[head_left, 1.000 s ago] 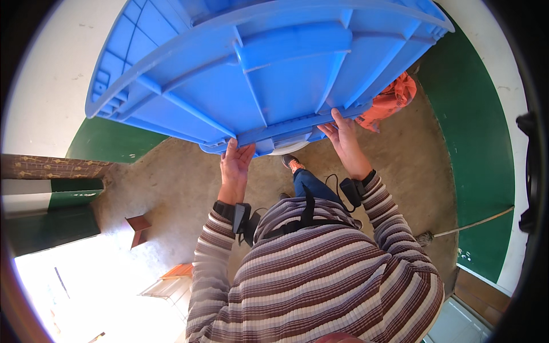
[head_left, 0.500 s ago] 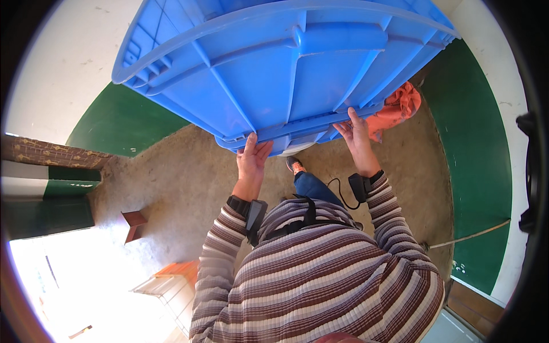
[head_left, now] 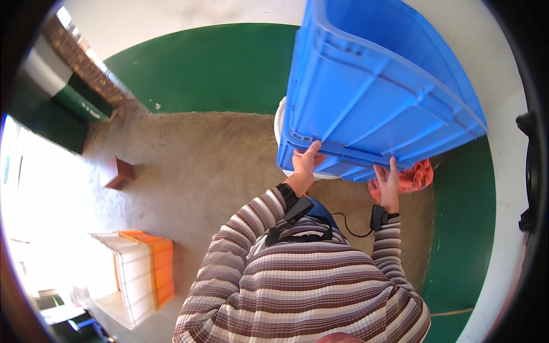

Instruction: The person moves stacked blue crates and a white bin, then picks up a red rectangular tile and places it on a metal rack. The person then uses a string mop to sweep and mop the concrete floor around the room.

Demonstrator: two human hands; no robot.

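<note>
A large blue plastic crate (head_left: pixel 366 108), with ribbed walls and its open top facing up, fills the upper right of the head view. My left hand (head_left: pixel 305 164) grips the lower edge of its near side at the left, thumb against the wall and fingers curled below. Farther right along that edge, my right hand (head_left: pixel 388 184) has hold of it too, thumb up. A second blue rim or band shows just beneath the hands; whether it belongs to another crate I cannot tell. Partly hidden behind the crate is a round white tub (head_left: pixel 279 123).
Orange-red cloth (head_left: pixel 416 177) lies by the right wall beneath the crate. At the lower left stand a white crate (head_left: pixel 137 274) and an orange crate (head_left: pixel 163 271). A small brown stool-like block (head_left: pixel 119 171) sits on the concrete floor (head_left: pixel 200 171). Green-and-white walls (head_left: pixel 229 68) curve around.
The view has turned left. The crate now sits farther right and at a slant in the picture, with both hands still on its lower edge. More of the white tub shows.
</note>
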